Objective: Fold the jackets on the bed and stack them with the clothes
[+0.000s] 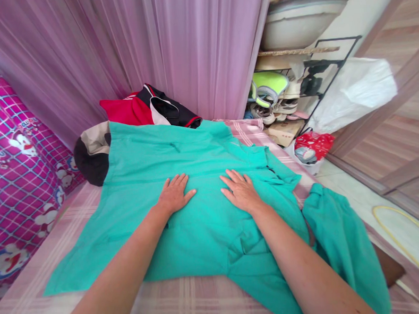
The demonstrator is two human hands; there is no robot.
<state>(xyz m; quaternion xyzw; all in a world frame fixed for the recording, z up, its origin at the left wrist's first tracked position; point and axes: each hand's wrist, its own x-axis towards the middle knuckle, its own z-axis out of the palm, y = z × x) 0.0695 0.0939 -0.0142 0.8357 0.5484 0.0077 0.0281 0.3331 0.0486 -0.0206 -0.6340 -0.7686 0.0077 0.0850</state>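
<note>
A teal zip jacket [200,243] lies spread out on a pink checked bed sheet [183,300]. My left hand [174,193] rests flat on its middle, fingers stretched out, just below the front seam. To the right, my right hand [240,189] also presses flat on the cloth with its fingers apart. Neither hand grips anything. One sleeve [345,238] hangs toward the right edge of the bed, and the fabric near my right forearm is wrinkled. Part of the jacket is hidden under both forearms.
Behind the jacket lie red and navy clothes [132,110] and a black-and-beige bundle [92,154]. A purple curtain [188,49] hangs behind the bed. Patterned pink fabric [14,164] is at left. On the right stand a shoe rack [319,93] and a red bag [315,146].
</note>
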